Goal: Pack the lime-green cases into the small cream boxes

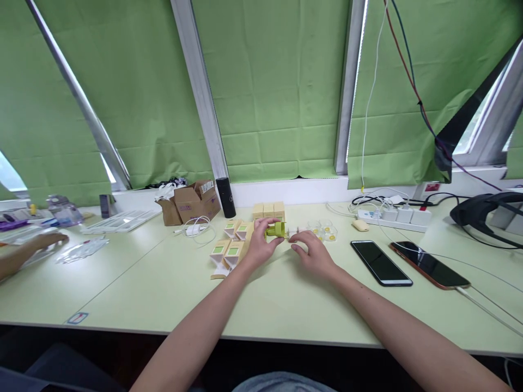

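My left hand (260,245) is closed around a yellow-green plastic part (278,230), roughly cylindrical and lying on its side above the table. Just right of it, my right hand (314,253) has its fingers bent in a pinch near the part's end. A small pale piece seems to be at those fingertips, too small to name. Beyond the right hand sits a clear plastic tray (329,230) with round cups and yellow spots in them. Several opened cardboard boxes (219,249) with green squares stand by my left hand, and closed tan boxes (268,210) stand behind it.
Two phones (381,262) lie to the right, near a power strip (394,219) and a black headset (486,218). A brown carton (197,202), a black cylinder (225,197) and a white charger (195,229) are at back left. Another person's hand (49,240) is at far left.
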A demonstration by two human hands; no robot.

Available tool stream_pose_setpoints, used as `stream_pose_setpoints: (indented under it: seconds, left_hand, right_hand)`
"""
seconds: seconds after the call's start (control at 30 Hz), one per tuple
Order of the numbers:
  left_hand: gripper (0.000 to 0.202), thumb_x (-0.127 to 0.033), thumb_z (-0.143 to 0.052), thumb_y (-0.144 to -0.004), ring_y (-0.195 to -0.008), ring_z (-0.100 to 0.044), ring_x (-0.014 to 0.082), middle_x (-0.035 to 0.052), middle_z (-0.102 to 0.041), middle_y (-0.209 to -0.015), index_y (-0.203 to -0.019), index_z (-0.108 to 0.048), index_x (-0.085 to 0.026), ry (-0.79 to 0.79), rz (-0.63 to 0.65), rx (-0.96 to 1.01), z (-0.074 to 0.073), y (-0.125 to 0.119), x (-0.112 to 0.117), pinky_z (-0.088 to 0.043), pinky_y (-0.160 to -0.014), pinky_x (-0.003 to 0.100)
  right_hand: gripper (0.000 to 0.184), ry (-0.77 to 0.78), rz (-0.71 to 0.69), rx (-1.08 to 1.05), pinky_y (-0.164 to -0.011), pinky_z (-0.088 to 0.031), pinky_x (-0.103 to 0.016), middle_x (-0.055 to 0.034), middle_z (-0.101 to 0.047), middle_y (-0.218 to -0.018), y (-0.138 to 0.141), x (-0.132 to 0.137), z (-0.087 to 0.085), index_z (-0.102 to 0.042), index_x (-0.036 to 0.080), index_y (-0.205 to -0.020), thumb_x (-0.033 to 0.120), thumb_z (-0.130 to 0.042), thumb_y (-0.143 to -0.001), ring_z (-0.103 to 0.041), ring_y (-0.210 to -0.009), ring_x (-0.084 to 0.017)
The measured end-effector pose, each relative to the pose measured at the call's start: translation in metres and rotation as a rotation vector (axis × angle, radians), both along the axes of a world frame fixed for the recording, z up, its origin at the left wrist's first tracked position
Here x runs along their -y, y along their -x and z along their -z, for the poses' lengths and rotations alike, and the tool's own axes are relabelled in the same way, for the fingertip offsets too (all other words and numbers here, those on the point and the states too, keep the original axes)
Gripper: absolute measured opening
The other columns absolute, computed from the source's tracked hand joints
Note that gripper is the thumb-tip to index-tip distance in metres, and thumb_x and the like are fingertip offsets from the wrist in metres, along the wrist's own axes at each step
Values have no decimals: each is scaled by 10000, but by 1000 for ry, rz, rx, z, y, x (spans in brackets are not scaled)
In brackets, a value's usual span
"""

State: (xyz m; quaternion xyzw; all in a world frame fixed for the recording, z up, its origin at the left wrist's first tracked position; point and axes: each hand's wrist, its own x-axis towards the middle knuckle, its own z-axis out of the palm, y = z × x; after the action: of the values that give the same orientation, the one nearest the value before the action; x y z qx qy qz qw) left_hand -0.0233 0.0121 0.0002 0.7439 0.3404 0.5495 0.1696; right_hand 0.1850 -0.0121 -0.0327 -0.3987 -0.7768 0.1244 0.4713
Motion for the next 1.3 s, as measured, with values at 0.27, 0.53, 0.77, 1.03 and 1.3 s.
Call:
stream_pose_setpoints:
  seconds: [0.27, 0.53, 0.77, 1.03, 1.3]
  left_hand:
    - [489, -239, -838, -762, -1074, -663, 219, 68, -691, -1209, -1202, -624, -238, 135, 94, 207, 2, 7, -15, -490, -933, 354]
    - [505, -218, -845, -723, -1118, -665, 233, 73, -704, -1207, -1178, -624, -226, 147, 132, 241, 3, 6, -15, -481, -939, 349]
    - [499, -221, -825, -728, -1161, -655, 249, 82, -698, -1222, -1180, -614, -223, 134, 113, 217, 4, 5, -14, -483, -967, 371]
    - [491, -251, -811, -765, -1146, -659, 241, 79, -689, -1214, -1208, -601, -234, 87, 98, 220, 7, 9, -18, -502, -958, 362]
    - [454, -209, -803, -754, -1135, -661, 239, 75, -697, -1206, -1164, -611, -227, 99, 59, 205, 2, 6, -11, -482, -984, 375]
  right_hand:
    - [382, -201, 159, 767, -1220, -279, -530, -156, -651, -1419, 15, -9, -9, -728, 135, -1232, 102, -567, -887, -420, -1441, -357]
    - [357, -104, 193, 929, -1235, -231, -514, -197, -703, -1313, 33, -37, -12, -764, 119, -1182, 159, -557, -894, -424, -1448, -351]
    - [321, -178, 222, 844, -1219, -271, -517, -200, -763, -1110, 38, -44, 1, -804, 120, -1045, 81, -519, -904, -525, -1330, -357]
    - [307, -275, 166, 765, -1184, -313, -494, -165, -780, -1044, 31, -22, -16, -807, 165, -995, 38, -613, -794, -617, -1126, -313]
    - [278, -193, 67, 298, -906, -519, -406, -94, -764, -874, 8, -3, -2, -735, 192, -834, 7, -527, -830, -672, -830, -234]
